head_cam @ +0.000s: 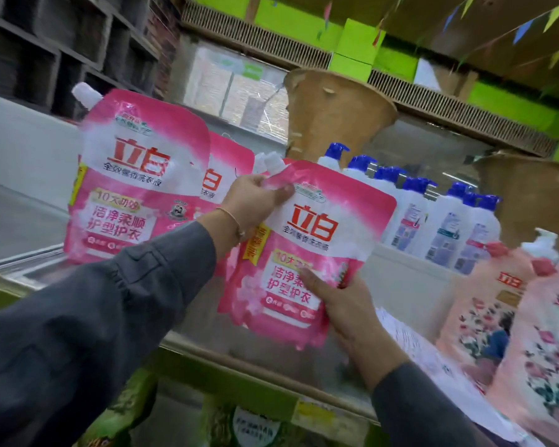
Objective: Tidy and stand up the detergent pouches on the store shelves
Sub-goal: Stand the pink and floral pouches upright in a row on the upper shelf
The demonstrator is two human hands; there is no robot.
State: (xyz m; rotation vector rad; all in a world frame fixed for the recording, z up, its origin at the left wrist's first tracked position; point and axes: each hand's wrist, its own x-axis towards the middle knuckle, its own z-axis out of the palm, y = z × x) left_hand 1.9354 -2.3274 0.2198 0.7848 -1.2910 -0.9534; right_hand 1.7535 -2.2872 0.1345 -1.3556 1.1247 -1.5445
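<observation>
Nearest me, my right hand (pixel 339 301) cups the lower right edge of the pouch (pixel 307 250), thumb laid across its front, fingers wrapped behind out of sight. My left hand (pixel 255 201) reaches in from 8 o'clock and pinches the top corner just under the white cap (pixel 273 162). So both hands are closed on the same pouch, which hangs tilted above the shelf (pixel 207 337), its base clear of the deck.

To do this well, I judge I should bring the base down flat first, let the liquid settle to the bottom, then steady the top with my left hand before letting go. It should end up at 3 o'clock of the standing pouch (pixel 136 182), front facing out.

Further back, a second pouch (pixel 229 162) peeks out between those two; most of it is covered, so I cannot tell if it stands or leans. Beyond, at 2 o'clock, runs a row of blue-capped bottles (pixel 433 214). At 4 o'clock, floral bottles (pixel 497 317) are cut off by the frame edge. The whole view is blurred, and the small print is unreadable.
</observation>
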